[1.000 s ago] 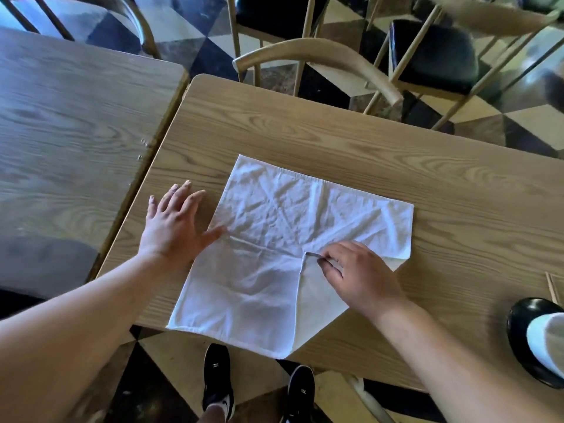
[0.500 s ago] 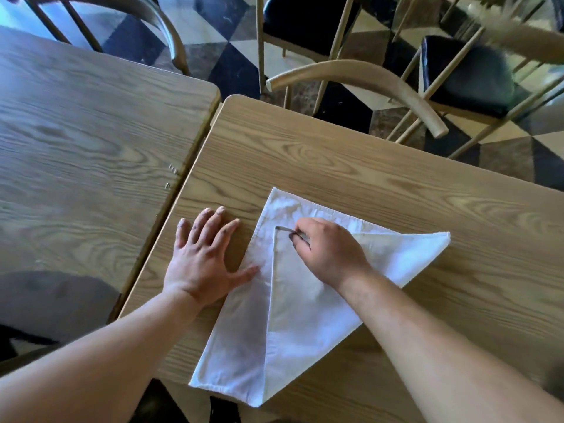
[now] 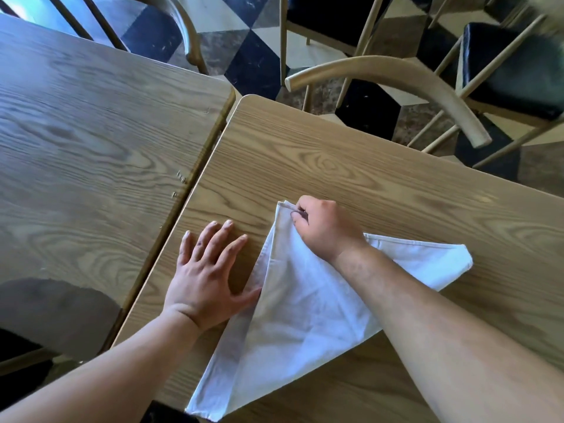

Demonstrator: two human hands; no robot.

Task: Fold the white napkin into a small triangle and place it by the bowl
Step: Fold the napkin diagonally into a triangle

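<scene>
The white napkin (image 3: 293, 319) lies on the wooden table (image 3: 381, 184), folded over on its diagonal into a large triangle. Its near tip hangs slightly past the table's front edge. My right hand (image 3: 326, 228) pinches the folded-over corner against the napkin's far corner. My left hand (image 3: 207, 276) lies flat on the table with fingers spread, its thumb touching the napkin's left edge. The bowl is out of view.
A second wooden table (image 3: 91, 141) butts against the left side, with a narrow gap between them. Wooden chairs with black seats (image 3: 390, 77) stand beyond the far edge on a chequered floor.
My right hand has carried the napkin's corner up and left across the cloth to the far corner, closing the diagonal fold. The view has shifted left, and the black bowl has left the frame.
</scene>
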